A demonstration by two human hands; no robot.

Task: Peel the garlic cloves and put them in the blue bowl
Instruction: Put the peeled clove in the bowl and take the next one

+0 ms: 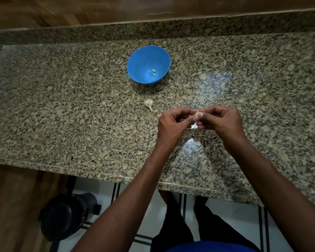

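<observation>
A blue bowl (140,57) stands on the granite counter at the back middle, with two peeled garlic cloves (154,72) lying in its bottom. In front of it lies a partial garlic bulb (148,102) with a loose clove (155,111) beside its stem. My left hand (173,124) and my right hand (220,122) meet above the counter, both pinching one small garlic clove (196,113) between their fingertips. Most of that clove is hidden by my fingers.
Thin bits of garlic skin (196,149) lie on the counter (80,106) below my hands. A raised granite ledge runs along the back. Under the counter's front edge a black bin (65,215) stands on the tiled floor.
</observation>
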